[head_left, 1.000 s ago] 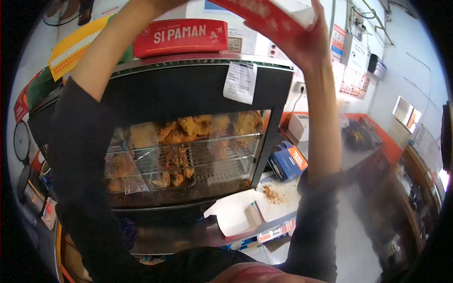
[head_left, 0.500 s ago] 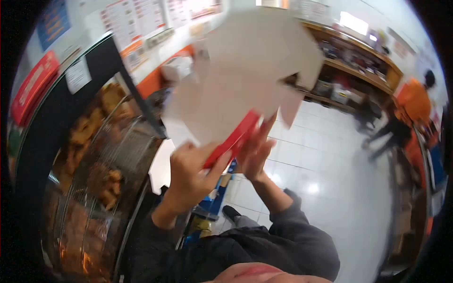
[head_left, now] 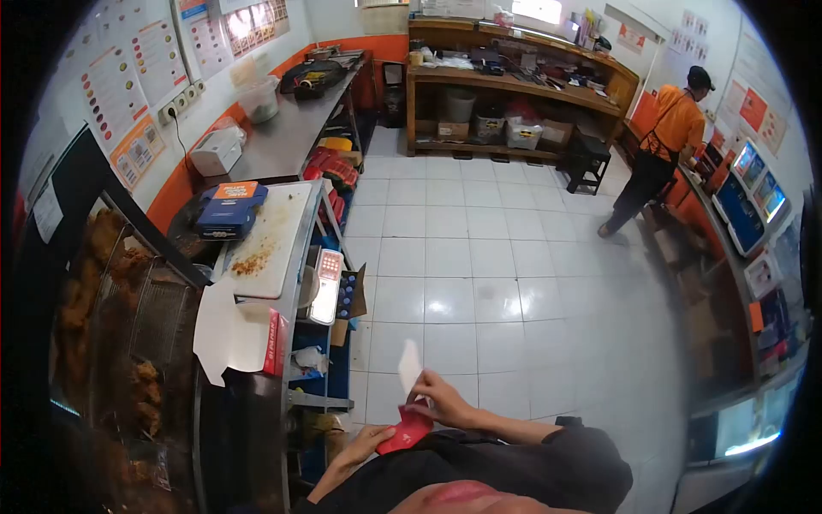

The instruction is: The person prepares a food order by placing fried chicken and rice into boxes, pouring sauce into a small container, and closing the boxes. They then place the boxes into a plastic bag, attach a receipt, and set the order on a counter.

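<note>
Low in front of my body, I hold a red and white cardboard box [head_left: 411, 431], partly folded, with a white flap standing up above the red part. My left hand [head_left: 368, 444] is closed on its left end. My right hand [head_left: 441, 401] pinches the upper side, near the base of the white flap. To the left, an open red and white box [head_left: 248, 338] rests at the counter's edge, its white lid spread out.
Left of me is a glass display case [head_left: 163, 300] with fried food on racks. Beyond the open box lie a cutting board [head_left: 278, 218] with crumbs and a blue and orange box [head_left: 231, 210]. Tiled floor stretches ahead. A person in an orange shirt [head_left: 676, 124] stands at the right counter.
The box in my hands has gone from raised close before my face down to near my waist, its wide white panels turned away. My right hand's fingers have closed. My view has shifted.
</note>
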Demonstrator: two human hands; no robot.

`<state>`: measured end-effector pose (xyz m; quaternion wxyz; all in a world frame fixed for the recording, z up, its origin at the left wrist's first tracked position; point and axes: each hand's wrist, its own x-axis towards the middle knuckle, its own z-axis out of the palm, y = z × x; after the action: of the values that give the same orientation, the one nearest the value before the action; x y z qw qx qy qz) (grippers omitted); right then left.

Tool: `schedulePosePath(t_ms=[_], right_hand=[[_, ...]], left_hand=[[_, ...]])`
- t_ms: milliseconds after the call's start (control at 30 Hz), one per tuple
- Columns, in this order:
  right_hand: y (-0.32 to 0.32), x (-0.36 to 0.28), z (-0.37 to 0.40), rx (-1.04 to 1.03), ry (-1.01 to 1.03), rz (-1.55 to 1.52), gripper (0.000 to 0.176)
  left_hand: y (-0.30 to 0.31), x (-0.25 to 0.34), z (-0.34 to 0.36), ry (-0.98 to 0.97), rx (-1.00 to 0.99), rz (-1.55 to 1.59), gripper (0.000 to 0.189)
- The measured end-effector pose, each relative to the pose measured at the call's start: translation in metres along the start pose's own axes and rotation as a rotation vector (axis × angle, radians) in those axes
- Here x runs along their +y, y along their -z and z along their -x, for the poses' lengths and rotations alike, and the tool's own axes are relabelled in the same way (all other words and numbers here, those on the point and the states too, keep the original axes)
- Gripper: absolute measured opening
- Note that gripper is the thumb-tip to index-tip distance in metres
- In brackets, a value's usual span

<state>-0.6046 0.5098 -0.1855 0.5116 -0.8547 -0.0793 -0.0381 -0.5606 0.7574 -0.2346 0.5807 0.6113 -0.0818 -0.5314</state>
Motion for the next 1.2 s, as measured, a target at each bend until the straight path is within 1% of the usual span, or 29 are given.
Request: schedulePosePath(t_ms=[33,67,100,167,200,267,300,333,367,400,433,467,500,533,567,600,633,667,733,767,833,867,933,967,1033,1067,1100,1167,1200], right_hand=[[0.008,0.004,-0.001,-0.006,0.001,0.003,0.019],[0.014,0.009,-0.005,-0.060,0.000,0.009,0.016],[0.019,0.012,-0.007,-0.111,-0.001,0.011,0.014],[0.034,0.008,-0.007,-0.505,0.063,-0.065,0.016],[0.043,0.010,-0.007,-0.468,0.092,-0.054,0.014],[0.065,0.016,-0.009,-0.424,0.123,-0.039,0.013],[0.073,0.019,-0.006,-0.270,0.129,-0.123,0.016],[0.079,0.021,-0.002,-0.118,0.131,-0.208,0.022],[0.080,0.023,-0.001,-0.122,0.127,-0.208,0.022],[0.078,0.027,-0.001,0.108,0.031,-0.288,0.032],[0.076,0.032,0.002,0.340,-0.067,-0.365,0.043],[0.071,0.063,0.002,0.278,-0.120,-0.341,0.050],[0.079,0.063,0.002,0.274,-0.123,-0.346,0.050],[0.093,0.057,-0.002,0.147,-0.356,-0.547,0.046],[0.104,0.055,-0.004,0.015,-0.590,-0.739,0.042],[0.111,0.060,-0.001,-0.020,-0.478,-0.676,0.039],[0.123,0.060,-0.001,-0.024,-0.486,-0.669,0.039],[0.136,0.058,-0.004,-0.118,-0.480,-0.779,0.042],[0.158,0.063,-0.010,-0.313,-0.454,-0.928,0.046],[0.160,0.081,-0.012,-0.346,-0.403,-0.922,0.048],[0.178,0.070,-0.025,-0.460,-0.347,-0.842,0.049],[0.181,0.065,-0.034,-0.476,-0.344,-0.842,0.049],[0.178,0.059,-0.048,-0.515,-0.346,-0.730,0.050],[0.170,0.060,-0.053,-0.529,-0.346,-0.730,0.050],[0.142,0.063,-0.060,-0.154,-0.105,-0.629,0.047],[0.124,0.059,-0.060,0.193,-0.021,-0.438,0.044],[0.108,0.052,-0.058,0.497,0.023,-0.149,0.041],[0.087,0.032,-0.055,0.618,0.249,0.109,0.044],[0.073,0.027,-0.062,0.400,0.451,0.161,0.047]], left_hand=[[-0.009,0.001,-0.001,0.061,0.050,0.083,0.039],[-0.015,0.000,-0.005,0.018,0.057,0.190,0.039],[-0.019,-0.021,-0.018,0.018,0.062,0.193,0.039],[-0.027,-0.064,-0.055,-0.105,0.036,0.237,0.039],[-0.037,-0.053,-0.050,-0.094,0.036,0.232,0.039],[-0.064,0.009,-0.035,-0.134,0.103,0.191,0.032],[-0.078,0.032,-0.037,-0.129,0.102,0.193,0.032],[-0.093,0.051,-0.039,-0.273,0.226,-0.156,0.029],[-0.102,0.060,-0.044,-0.417,0.345,-0.510,0.027],[-0.101,0.049,-0.060,-0.487,0.562,-0.909,0.026],[-0.116,0.069,-0.061,-0.487,0.564,-0.904,0.026],[-0.132,0.093,-0.064,-0.510,0.558,-1.007,0.027],[-0.142,0.112,-0.066,-0.528,0.549,-1.111,0.028],[-0.141,0.114,-0.072,-0.522,0.478,-1.071,0.032],[-0.128,0.101,-0.088,-0.726,0.469,-1.156,0.036],[-0.114,0.089,-0.100,-0.936,0.458,-1.232,0.041],[-0.109,0.097,-0.100,-0.895,0.720,-1.120,0.047],[-0.104,0.107,-0.098,-0.842,0.975,-0.995,0.054],[-0.087,0.108,-0.079,-0.659,1.236,-0.868,0.061],[-0.075,0.099,-0.072,-0.650,1.247,-0.863,0.061],[-0.057,0.062,-0.059,-0.289,0.583,0.414,0.062],[-0.057,0.042,-0.052,-0.293,0.597,0.420,0.062],[-0.060,0.015,-0.038,-0.373,0.031,0.917,0.058],[-0.063,0.012,-0.037,-0.380,0.042,0.924,0.058],[-0.080,0.023,-0.032,-0.320,0.373,0.859,0.059],[-0.075,0.021,-0.032,-0.318,0.339,0.901,0.058],[-0.060,0.001,-0.033,-0.318,0.267,0.879,0.056],[-0.071,0.018,-0.027,-0.213,0.512,0.765,0.064],[-0.073,0.022,-0.028,-0.223,0.529,0.785,0.064]])
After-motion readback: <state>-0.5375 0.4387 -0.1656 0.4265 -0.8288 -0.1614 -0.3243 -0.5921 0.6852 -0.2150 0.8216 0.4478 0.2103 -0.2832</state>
